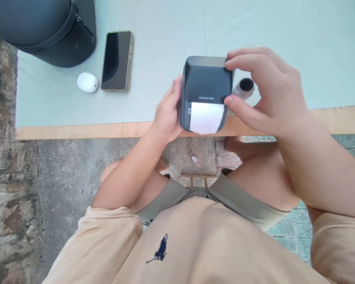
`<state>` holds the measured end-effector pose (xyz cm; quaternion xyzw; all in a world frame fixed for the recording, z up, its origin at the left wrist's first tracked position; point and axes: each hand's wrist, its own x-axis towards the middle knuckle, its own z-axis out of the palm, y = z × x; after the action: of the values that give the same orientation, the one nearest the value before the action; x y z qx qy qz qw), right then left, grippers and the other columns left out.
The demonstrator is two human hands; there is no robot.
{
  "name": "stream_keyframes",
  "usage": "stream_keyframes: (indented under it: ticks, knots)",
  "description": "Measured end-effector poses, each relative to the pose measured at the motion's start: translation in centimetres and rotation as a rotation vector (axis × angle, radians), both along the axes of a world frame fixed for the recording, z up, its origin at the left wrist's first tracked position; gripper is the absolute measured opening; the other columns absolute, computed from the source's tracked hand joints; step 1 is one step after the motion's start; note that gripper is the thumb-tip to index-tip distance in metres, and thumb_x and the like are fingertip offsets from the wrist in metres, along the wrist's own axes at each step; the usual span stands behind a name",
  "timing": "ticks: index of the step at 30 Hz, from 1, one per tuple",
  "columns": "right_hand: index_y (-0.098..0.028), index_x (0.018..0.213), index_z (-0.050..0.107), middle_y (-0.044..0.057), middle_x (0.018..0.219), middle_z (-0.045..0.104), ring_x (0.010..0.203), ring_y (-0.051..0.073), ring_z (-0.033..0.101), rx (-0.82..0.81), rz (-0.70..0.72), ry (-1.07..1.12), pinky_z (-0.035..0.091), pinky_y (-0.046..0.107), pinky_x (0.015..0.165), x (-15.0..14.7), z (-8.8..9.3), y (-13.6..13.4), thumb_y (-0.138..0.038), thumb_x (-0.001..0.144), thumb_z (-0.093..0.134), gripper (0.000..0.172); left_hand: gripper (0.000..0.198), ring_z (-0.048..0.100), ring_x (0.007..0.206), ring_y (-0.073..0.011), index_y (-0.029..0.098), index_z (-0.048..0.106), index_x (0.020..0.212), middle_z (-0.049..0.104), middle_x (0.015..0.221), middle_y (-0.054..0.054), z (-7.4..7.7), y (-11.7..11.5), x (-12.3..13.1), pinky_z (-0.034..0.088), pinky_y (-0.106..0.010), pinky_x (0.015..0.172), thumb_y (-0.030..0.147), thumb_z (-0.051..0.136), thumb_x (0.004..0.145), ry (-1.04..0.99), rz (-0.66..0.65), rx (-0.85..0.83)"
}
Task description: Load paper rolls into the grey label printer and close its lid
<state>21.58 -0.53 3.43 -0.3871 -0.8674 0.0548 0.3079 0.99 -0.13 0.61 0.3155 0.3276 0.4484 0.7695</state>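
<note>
A dark grey label printer (207,81) with white paper (206,117) coming out of its front is held just above the table's near edge. My left hand (167,112) grips its left side, fingers wrapped round it. My right hand (268,88) pinches the printer's lid at the right, index finger on the top corner and thumb at the lower right by the paper slot. A grey cylindrical spool (245,87) lies on the table behind the printer, partly hidden by my right hand.
A table with a pale green cloth (171,35) and a wooden front edge (77,131). A black phone (117,61) lies face up at the left, a small white oval case (87,82) beside it, a dark zipped bag (47,29) at the far left. Below are my legs.
</note>
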Motion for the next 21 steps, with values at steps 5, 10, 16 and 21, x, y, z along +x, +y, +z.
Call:
stream_keyframes:
  ticks: [5,10,16,21]
  knots:
    - [-0.028,0.127,0.047,0.006,0.133,0.06,0.127,0.024,0.059,-0.016,-0.034,-0.029,0.056,0.036,0.078,0.2,0.0,-0.1,-0.037,0.091,0.055,0.038,0.035,0.061,0.126,-0.0233,0.021,0.063,0.11,0.071,0.104,-0.002,-0.5,0.3,0.1,0.049,-0.04,0.113,0.039,0.035,0.1,0.038,0.112,0.093]
    - [-0.026,0.128,0.048,0.006,0.136,0.058,0.128,0.023,0.057,-0.029,-0.01,0.001,0.056,0.035,0.085,0.1,0.3,-0.5,-0.037,0.09,0.059,0.041,0.031,0.062,0.118,-0.0202,0.027,0.066,0.105,0.072,0.105,0.001,-0.6,0.3,0.1,0.052,-0.037,0.109,0.036,0.037,0.099,0.043,0.098,0.144]
    - [-0.028,0.124,0.05,0.007,0.13,0.059,0.124,0.023,0.058,-0.02,-0.033,0.01,0.052,0.042,0.102,-0.5,1.1,-0.5,-0.048,0.089,0.057,0.041,0.031,0.057,0.133,-0.0248,0.022,0.064,0.099,0.073,0.091,-0.002,0.0,0.6,0.1,0.05,-0.037,0.112,0.035,0.036,0.098,0.05,0.072,-0.022]
    - [-0.024,0.108,0.06,0.004,0.097,0.062,0.096,0.02,0.063,0.06,-0.223,0.062,0.054,0.038,0.085,-1.1,2.1,-0.5,-0.047,0.091,0.05,0.03,0.036,0.056,0.132,-0.0283,0.021,0.063,0.106,0.072,0.107,-0.003,0.2,0.5,-0.3,0.049,-0.042,0.112,0.042,0.035,0.099,-0.077,-0.119,0.036]
